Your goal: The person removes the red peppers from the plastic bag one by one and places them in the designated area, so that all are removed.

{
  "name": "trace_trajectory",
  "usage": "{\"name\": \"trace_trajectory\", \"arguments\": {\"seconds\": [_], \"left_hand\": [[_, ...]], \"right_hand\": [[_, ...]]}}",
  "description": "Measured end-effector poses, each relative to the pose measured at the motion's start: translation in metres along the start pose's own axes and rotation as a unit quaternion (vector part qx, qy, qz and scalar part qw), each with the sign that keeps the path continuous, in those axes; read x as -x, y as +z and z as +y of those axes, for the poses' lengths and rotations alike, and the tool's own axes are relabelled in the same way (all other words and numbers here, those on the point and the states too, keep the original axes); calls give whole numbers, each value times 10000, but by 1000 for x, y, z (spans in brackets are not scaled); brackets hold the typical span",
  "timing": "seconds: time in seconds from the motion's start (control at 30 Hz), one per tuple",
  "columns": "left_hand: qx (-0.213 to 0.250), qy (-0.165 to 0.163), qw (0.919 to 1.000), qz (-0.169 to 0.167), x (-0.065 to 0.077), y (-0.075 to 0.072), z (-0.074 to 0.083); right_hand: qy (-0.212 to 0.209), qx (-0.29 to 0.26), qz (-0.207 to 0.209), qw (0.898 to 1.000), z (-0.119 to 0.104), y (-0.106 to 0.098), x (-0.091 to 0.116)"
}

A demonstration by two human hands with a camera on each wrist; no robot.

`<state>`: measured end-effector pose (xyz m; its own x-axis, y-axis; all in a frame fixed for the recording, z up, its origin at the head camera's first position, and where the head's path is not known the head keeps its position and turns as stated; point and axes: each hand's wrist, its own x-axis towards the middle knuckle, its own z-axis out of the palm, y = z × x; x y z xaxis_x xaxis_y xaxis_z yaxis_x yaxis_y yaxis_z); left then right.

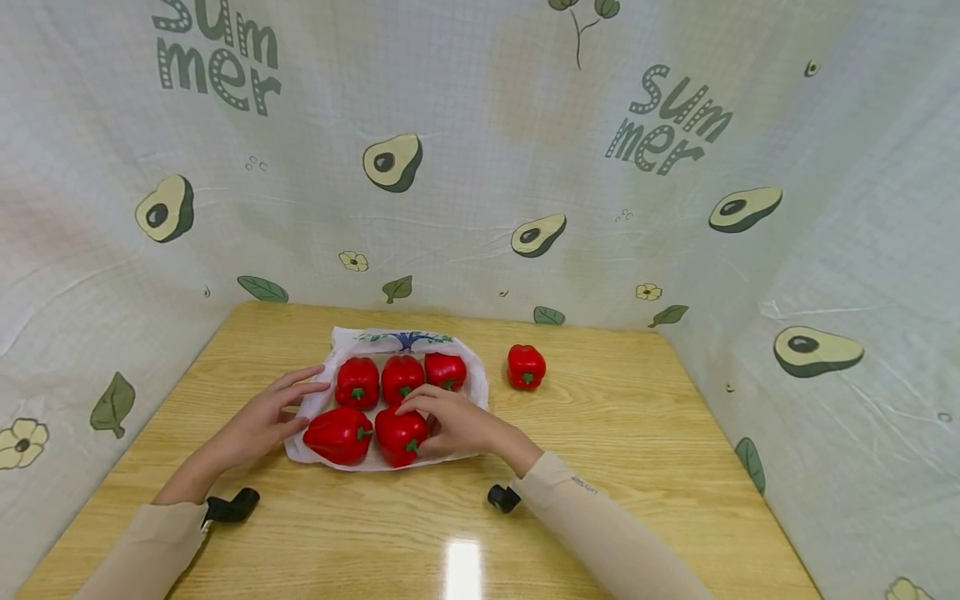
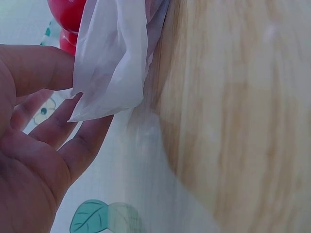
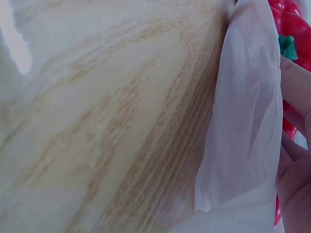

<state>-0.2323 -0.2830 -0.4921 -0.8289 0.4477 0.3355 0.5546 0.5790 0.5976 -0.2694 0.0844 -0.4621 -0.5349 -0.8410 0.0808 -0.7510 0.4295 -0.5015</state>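
Observation:
Several red bell peppers with green stems lie in two rows in a white plastic bag [image 1: 478, 385], its mouth spread wide and a tree print showing at the back. My right hand [image 1: 459, 423] grips the front right bell pepper [image 1: 395, 427], fingers over its top and thumb at its near side by the stem. Beside the bag's left edge is my left hand [image 1: 258, 421], its fingers spread apart. In the left wrist view the thumb and fingers touch the loose bag edge [image 2: 114, 63]. The front left bell pepper [image 1: 339, 436] lies nearest that hand.
One more red bell pepper [image 1: 526, 367] stands on the wooden table [image 1: 615, 417], right of the bag. A white cloth [image 1: 465, 100] printed with avocados and leaves hangs behind and along both sides. Black wrist cameras [image 1: 234, 506] sit below each hand.

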Motion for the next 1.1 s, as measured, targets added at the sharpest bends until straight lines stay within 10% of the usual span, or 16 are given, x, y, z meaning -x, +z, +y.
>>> {"name": "trace_trajectory", "arguments": {"seconds": [1.1], "left_hand": [[73, -130, 9999, -77, 0, -1, -1]], "right_hand": [[490, -131, 866, 9949, -12, -43, 45]]}}
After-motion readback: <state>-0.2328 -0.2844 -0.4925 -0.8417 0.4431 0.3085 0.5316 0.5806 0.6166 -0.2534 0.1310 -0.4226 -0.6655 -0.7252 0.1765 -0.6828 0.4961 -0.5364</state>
